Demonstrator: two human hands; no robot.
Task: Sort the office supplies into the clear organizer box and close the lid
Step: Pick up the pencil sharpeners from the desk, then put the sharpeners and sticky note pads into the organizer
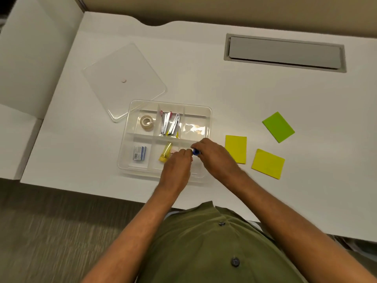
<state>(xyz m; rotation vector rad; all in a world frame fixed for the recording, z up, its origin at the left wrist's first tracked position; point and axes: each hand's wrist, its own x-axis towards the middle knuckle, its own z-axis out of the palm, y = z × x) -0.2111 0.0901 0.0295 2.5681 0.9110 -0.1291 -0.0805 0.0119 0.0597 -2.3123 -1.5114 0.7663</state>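
Observation:
The clear organizer box (130, 111) sits open near the desk's front edge. Its back row holds a tape roll (146, 122) and several staple removers (170, 124); the back right compartment has only a clear bag. In the front row lie a blue staple box (139, 153) and a yellow tube (165, 152). My right hand (214, 155) pinches a small blue item (195, 152) over the front right compartment. My left hand (177, 167) meets it there, fingertips closed beside the blue item; what it grips is hidden. The clear lid (124, 80) lies flat behind the box to the left.
Two yellow sticky-note pads (236, 149) (268, 163) and a green pad (278, 127) lie on the white desk (204, 82) right of the box. A grey cable hatch (284, 53) is set into the desk at the back right. White panels stand at the left.

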